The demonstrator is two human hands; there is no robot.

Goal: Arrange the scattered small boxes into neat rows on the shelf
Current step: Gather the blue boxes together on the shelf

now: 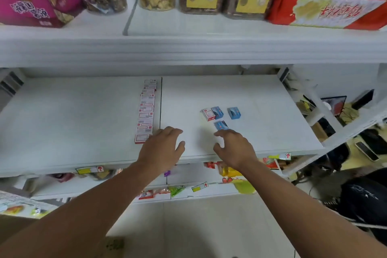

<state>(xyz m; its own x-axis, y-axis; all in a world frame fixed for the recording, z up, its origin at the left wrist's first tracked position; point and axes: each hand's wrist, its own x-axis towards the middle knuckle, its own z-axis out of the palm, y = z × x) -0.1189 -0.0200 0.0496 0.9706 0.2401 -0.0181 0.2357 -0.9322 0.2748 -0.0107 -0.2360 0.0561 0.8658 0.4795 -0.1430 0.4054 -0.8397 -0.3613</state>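
The right hand (234,148) reaches over the flat white shelf board (261,111), fingers loosely spread, holding nothing, its fingertips (219,133) just at the near edge of a small blue cardboard box (221,125). The left hand (162,148) hovers palm down, fingers relaxed and slightly parted, beside the near end of a straight row of small white-and-red boxes (146,111) running front to back. Farther back lie a white-and-red box (208,114) touching a blue one (217,111), and another blue box (234,112) apart to the right.
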